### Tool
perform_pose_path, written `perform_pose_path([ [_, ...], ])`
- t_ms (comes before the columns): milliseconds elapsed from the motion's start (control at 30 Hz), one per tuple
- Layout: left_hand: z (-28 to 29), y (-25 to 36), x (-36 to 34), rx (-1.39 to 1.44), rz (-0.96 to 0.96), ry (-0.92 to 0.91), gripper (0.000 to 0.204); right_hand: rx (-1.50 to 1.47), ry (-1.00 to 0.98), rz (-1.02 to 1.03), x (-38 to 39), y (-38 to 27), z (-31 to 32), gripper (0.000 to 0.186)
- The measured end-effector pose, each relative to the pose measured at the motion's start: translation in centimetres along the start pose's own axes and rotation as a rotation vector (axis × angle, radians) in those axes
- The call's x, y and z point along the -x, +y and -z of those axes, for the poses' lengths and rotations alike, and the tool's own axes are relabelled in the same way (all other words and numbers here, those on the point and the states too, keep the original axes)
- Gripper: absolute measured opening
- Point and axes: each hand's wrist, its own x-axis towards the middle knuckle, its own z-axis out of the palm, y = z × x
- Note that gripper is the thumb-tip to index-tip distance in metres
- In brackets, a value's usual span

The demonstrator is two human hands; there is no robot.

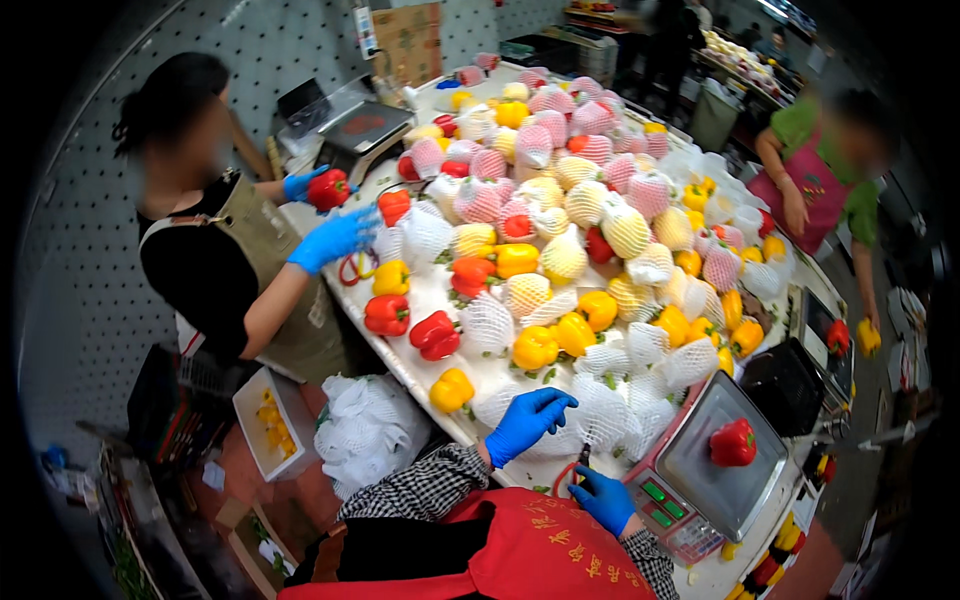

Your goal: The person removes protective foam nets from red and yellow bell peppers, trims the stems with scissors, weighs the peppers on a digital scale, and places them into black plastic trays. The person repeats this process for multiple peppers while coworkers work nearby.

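Note:
My left hand (530, 426), in a blue glove, hovers over the near table edge with its fingers stretched out to the right and nothing visible in them. Close beside it, my right hand (606, 500), gloved in blue too, is closed on a pair of scissors (564, 482) with red handles and dark blades pointing away from me. White foam net sleeves (598, 412) lie just beyond both hands. Nearest to the left hand are yellow bell peppers (535, 347). A red bell pepper (733, 443) rests on the metal pan of a scale (690, 460) at my right.
Bell peppers, many in pink, yellow or white netting (565, 255), cover the table (400, 345). At the left, a co-worker in blue gloves holds a red pepper (328, 189) near another scale (368, 128). Another person's hand at the right holds a yellow pepper (868, 338). A white box (262, 405) stands below.

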Motion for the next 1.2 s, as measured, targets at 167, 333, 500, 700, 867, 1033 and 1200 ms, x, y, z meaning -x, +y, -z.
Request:
perform_pose_path([
  [167, 3.2, 0.6, 1.1, -0.496, -0.366, 0.33, 0.015, -0.007, -0.026, -0.048, -2.0, 2.8, -2.2, 0.044],
  [333, 10.4, 0.1, 0.4, -0.864, -0.509, 0.681, 0.04, 0.045, -0.03, -0.155, -1.4, -0.1, -1.0, 0.035],
  [500, 18.3, -1.5, -0.4, -1.042, -0.328, 0.869, 0.058, 0.164, 0.092, -0.052, -1.6, 1.7, -1.7, 0.033],
  [700, 21.8, -4.1, -1.1, -0.853, -0.159, 0.828, 0.064, 0.001, 0.04, -0.119, -2.5, 4.7, -2.9, 0.034],
  [867, 19.4, -3.5, -1.1, -0.825, -0.024, 0.774, 0.067, -0.233, 0.072, -0.179, -2.8, 5.5, -3.4, 0.032],
  [1033, 17.8, -2.0, -1.7, -1.102, -0.112, 0.795, 0.058, -0.774, 0.105, -0.176, -2.7, 4.1, -3.7, 0.026],
  [1200, 12.7, 0.2, -2.5, -1.118, -0.417, 0.583, 0.042, -0.998, 0.107, -0.236, -2.4, 3.7, -2.8, 0.028],
])
